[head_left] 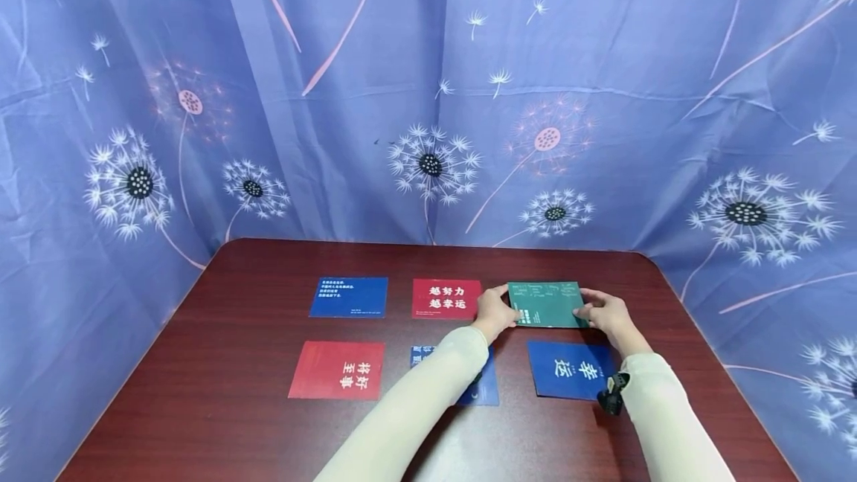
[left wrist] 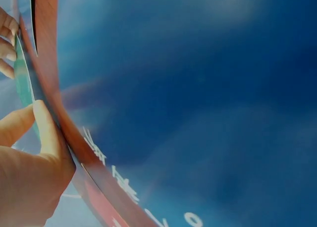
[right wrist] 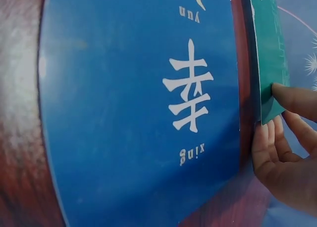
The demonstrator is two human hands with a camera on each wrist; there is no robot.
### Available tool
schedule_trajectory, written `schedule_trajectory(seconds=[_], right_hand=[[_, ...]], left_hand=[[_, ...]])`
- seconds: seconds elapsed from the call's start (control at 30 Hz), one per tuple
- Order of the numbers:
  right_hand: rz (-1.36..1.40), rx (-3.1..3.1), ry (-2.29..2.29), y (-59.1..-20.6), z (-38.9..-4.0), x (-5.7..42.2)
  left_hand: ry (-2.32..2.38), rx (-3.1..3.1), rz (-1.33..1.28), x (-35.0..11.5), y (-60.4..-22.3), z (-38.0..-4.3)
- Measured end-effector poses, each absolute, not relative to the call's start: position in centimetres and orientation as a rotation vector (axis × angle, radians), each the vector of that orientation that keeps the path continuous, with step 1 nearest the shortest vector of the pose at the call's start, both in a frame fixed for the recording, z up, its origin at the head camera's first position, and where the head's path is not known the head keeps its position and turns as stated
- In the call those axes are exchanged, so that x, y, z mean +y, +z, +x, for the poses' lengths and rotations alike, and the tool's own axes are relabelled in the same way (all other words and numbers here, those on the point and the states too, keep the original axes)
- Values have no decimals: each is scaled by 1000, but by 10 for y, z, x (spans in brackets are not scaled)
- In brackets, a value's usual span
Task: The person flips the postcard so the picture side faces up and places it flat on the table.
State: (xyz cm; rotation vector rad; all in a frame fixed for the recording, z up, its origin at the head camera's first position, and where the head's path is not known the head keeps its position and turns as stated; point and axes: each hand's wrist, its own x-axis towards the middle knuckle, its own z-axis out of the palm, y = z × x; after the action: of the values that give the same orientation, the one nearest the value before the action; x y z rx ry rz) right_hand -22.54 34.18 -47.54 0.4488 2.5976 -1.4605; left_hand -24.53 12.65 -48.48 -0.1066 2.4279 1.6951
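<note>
Both hands hold a green card (head_left: 545, 302) with white print at the back right of the table. My left hand (head_left: 494, 315) pinches its left edge; in the left wrist view that hand (left wrist: 32, 162) has its thumb and a finger at the card. At the right edge, my right hand (head_left: 608, 318) grips the card, thumb on top and fingers beneath, as the right wrist view shows of the green card (right wrist: 271, 48). Just in front lies a blue card (head_left: 569, 372) with large white characters. The left forearm partly covers another blue card (head_left: 483, 387).
A red card (head_left: 446, 308) with white characters lies left of the left hand. Farther left are a blue card (head_left: 350, 297) and, nearer, a red card (head_left: 337, 370). The dark red-brown table (head_left: 221, 363) meets a blue dandelion-patterned curtain (head_left: 335, 132) behind and at both sides.
</note>
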Motion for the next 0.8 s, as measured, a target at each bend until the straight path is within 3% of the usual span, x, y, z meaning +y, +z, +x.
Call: schedule_trajectory(seconds=[0.8], right_hand=[[497, 2833, -1229, -479, -227, 329]], left_hand=[[1292, 2901, -15, 132, -487, -250]])
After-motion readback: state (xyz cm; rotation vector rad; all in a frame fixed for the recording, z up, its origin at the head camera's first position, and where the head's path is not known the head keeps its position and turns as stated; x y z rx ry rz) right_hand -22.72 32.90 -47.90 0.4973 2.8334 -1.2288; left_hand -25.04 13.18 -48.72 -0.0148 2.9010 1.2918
